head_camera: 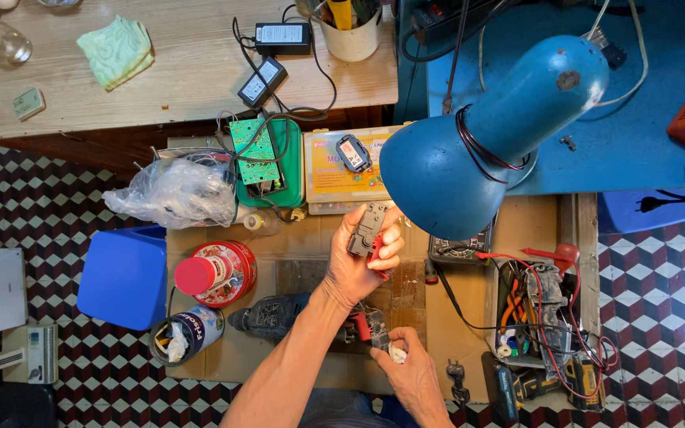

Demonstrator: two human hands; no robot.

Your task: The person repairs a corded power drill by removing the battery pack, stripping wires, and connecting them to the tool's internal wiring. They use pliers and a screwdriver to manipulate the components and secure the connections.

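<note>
Hands first. Left hand (362, 257) is raised over the cardboard-covered bench (311, 234), fingers closed around a small grey switch-like module (368, 228); a red part (376, 251) shows under the fingers, touching the module or attached to it, cannot tell which. Right hand (414, 372) sits lower, near the bottom edge, fingertips pinched on a small white piece (396, 354) beside a dark component (377, 329) on the bench.

Handling, judged: module looks like rigid moulded plastic, light, not slippery, held by its long sides. Any terminals on it would be the delicate part, so the body is the place to grip. White piece is tiny and easily dropped; a fingertip pinch suits it.

Just below the left wrist: one power drill (267, 315) lying on its side.

Count, outward:
- blue desk lamp (485, 131), one, shade hanging over the work
- multimeter (460, 250), one, partly hidden by the shade
- green circuit board (257, 150), one, resting on a green box
- black power adapters (271, 55), two, on the wooden table
- round tins (227, 273), two, one red, one dark
- clear plastic bag (174, 190), one
- blue bin (123, 277), one
- tray of tangled wires and tools (545, 317), one; contents too jumbled to count.
</note>
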